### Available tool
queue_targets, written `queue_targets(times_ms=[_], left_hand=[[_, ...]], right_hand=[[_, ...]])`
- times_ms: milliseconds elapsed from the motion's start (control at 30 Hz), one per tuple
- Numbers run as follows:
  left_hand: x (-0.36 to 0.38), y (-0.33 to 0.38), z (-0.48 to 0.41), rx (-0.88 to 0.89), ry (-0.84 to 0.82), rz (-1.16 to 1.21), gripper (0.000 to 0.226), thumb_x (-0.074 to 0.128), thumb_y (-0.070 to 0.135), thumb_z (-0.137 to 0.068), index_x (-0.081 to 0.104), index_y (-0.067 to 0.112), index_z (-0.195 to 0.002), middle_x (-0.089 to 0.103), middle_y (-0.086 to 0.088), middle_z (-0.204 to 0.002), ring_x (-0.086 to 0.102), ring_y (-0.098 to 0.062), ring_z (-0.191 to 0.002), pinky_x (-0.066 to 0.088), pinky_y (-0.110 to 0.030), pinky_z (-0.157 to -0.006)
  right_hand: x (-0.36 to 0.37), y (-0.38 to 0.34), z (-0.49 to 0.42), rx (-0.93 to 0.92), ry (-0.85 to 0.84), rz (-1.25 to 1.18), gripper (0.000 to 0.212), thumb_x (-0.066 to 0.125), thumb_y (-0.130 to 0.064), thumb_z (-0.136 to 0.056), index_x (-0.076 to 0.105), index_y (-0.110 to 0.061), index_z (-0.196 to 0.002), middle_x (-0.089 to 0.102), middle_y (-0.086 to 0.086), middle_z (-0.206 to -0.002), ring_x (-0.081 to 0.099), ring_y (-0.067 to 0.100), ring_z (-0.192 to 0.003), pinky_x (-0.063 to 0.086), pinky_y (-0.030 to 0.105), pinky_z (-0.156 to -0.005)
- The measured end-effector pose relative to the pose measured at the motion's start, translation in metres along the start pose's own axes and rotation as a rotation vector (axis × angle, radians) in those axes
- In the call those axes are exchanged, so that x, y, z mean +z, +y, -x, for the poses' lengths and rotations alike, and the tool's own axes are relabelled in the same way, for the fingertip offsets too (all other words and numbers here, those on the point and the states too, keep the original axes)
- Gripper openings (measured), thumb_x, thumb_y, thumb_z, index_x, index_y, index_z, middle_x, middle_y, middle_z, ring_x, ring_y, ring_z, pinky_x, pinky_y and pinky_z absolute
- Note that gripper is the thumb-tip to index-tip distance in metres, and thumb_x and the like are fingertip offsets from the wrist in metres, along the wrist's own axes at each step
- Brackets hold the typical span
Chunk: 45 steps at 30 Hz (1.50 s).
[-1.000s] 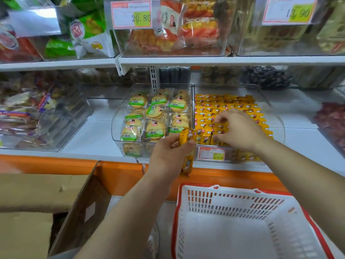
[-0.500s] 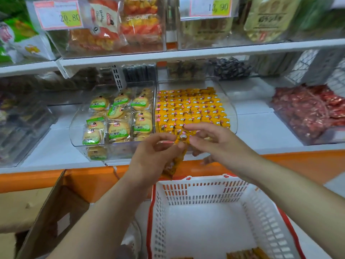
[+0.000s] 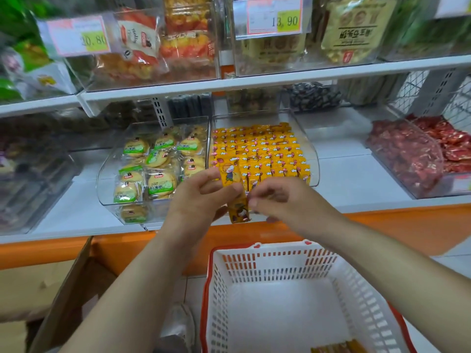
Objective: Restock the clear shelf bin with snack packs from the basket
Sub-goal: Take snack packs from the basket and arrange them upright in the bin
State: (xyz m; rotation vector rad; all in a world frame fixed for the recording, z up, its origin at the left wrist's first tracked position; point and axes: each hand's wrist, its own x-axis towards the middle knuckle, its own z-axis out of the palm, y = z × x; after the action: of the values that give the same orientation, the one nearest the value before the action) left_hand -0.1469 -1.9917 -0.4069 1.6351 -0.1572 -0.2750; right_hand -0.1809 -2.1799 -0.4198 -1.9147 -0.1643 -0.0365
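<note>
Price tag, upper centre-right of the frame, on the front of a clear upper-shelf bin: "13.90" on a yellow-green patch, with the lines above it too blurred to read. Second price tag, upper left, on another upper bin: "20.80", first digit smeared. Red-and-white bag beside that tag: slanted script, looks like "Holly". Beige pouch, upper right: bold characters, not legible. Green-labelled cookie packs and yellow snack pack, centre: print too small.

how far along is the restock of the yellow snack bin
Mostly done: the clear bin holds tight rows of yellow packs. In hand: the left hand grips the held packs, and the right hand pinches one of them. Left: a few spare packs in the basket corner.
</note>
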Motion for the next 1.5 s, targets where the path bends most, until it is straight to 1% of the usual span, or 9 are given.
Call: queue_targets(times_ms=[167, 300, 400, 600, 733, 867, 1100, 1333, 1500], left_hand=[[0.009, 0.000, 0.000, 0.054, 0.028, -0.147, 0.047, 0.076, 0.017, -0.088, 0.067, 0.016, -0.134, 0.072, -0.008, -0.115, 0.072, -0.027, -0.105, 0.057, -0.052, -0.097], [0.003, 0.006, -0.014, 0.137, 0.004, -0.320, 0.028, 0.080, 0.016, -0.085, 0.074, 0.034, -0.104, 0.073, 0.005, -0.094, 0.074, -0.010, -0.088, 0.063, -0.035, -0.082], [-0.014, 0.004, -0.034, 0.139, 0.068, -0.450, 0.036, 0.086, 0.026, -0.078, 0.067, 0.034, -0.107, 0.069, 0.009, -0.097, 0.071, -0.003, -0.081, 0.061, -0.022, -0.066], [-0.053, -0.041, -0.065, 0.059, 0.153, -0.821, 0.065, 0.085, 0.040, -0.080, 0.057, 0.022, -0.136, 0.064, 0.004, -0.122, 0.063, -0.015, -0.105, 0.057, -0.036, -0.088], [-0.051, -0.055, -0.074, 0.061, 0.071, -0.976, 0.063, 0.080, 0.058, -0.079, 0.058, 0.028, -0.131, 0.071, 0.009, -0.122, 0.067, -0.015, -0.108, 0.057, -0.038, -0.089], [-0.048, -0.060, -0.078, 0.074, 0.122, -1.049, 0.061, 0.075, 0.059, -0.083, 0.056, 0.028, -0.131, 0.072, 0.008, -0.120, 0.068, -0.018, -0.108, 0.054, -0.041, -0.093], [-0.042, -0.066, -0.077, 0.104, 0.204, -1.076, 0.052, 0.073, 0.055, -0.085, 0.057, 0.027, -0.126, 0.074, 0.008, -0.112, 0.068, -0.021, -0.104, 0.049, -0.043, -0.097], [-0.043, -0.044, -0.064, 0.090, 0.193, -1.030, 0.057, 0.075, 0.050, -0.087, 0.055, 0.024, -0.133, 0.069, 0.002, -0.121, 0.065, -0.022, -0.105, 0.055, -0.046, -0.092], [-0.021, -0.041, -0.020, 0.283, 0.192, -0.897, 0.041, 0.077, 0.040, -0.087, 0.062, 0.024, -0.123, 0.061, 0.004, -0.116, 0.061, -0.016, -0.103, 0.055, -0.035, -0.085]], right_hand=[[-0.008, -0.008, -0.014, -0.035, 0.038, -0.145, 0.036, 0.060, -0.036, -0.097, 0.054, -0.048, -0.130, 0.063, -0.013, -0.119, 0.070, 0.007, -0.094, 0.057, 0.021, -0.068], [-0.010, -0.009, -0.035, -0.095, 0.088, 0.060, 0.023, 0.072, -0.035, -0.089, 0.065, -0.046, -0.107, 0.064, -0.014, -0.106, 0.068, 0.001, -0.085, 0.057, 0.020, -0.063], [-0.010, -0.004, -0.058, -0.093, 0.138, 0.129, 0.025, 0.078, -0.033, -0.084, 0.066, -0.039, -0.104, 0.065, -0.017, -0.097, 0.068, 0.001, -0.081, 0.057, 0.023, -0.068], [0.008, 0.016, -0.114, -0.093, 0.322, 0.194, 0.023, 0.079, -0.025, -0.083, 0.064, -0.032, -0.099, 0.058, -0.021, -0.093, 0.066, 0.009, -0.091, 0.058, 0.037, -0.081], [0.015, 0.029, -0.133, -0.060, 0.274, 0.230, 0.023, 0.079, -0.023, -0.083, 0.063, -0.032, -0.098, 0.059, -0.019, -0.095, 0.069, 0.012, -0.090, 0.060, 0.039, -0.081], [0.017, 0.029, -0.137, -0.111, 0.144, 0.405, 0.027, 0.082, -0.028, -0.080, 0.061, -0.041, -0.091, 0.064, -0.018, -0.096, 0.068, 0.001, -0.073, 0.051, 0.021, -0.065], [0.040, 0.036, -0.157, -0.140, -0.003, 1.004, 0.020, 0.080, -0.039, -0.079, 0.071, -0.034, -0.097, 0.056, -0.007, -0.105, 0.053, 0.019, -0.107, 0.048, 0.034, -0.076], [0.028, 0.028, -0.133, -0.092, 0.030, 0.951, 0.031, 0.075, -0.053, -0.080, 0.070, -0.036, -0.107, 0.054, -0.001, -0.113, 0.048, 0.022, -0.114, 0.043, 0.036, -0.086], [-0.007, 0.032, -0.055, -0.170, 0.123, 0.618, 0.010, 0.075, -0.041, -0.080, 0.068, -0.036, -0.084, 0.059, -0.016, -0.089, 0.056, 0.004, -0.082, 0.049, 0.033, -0.073]])
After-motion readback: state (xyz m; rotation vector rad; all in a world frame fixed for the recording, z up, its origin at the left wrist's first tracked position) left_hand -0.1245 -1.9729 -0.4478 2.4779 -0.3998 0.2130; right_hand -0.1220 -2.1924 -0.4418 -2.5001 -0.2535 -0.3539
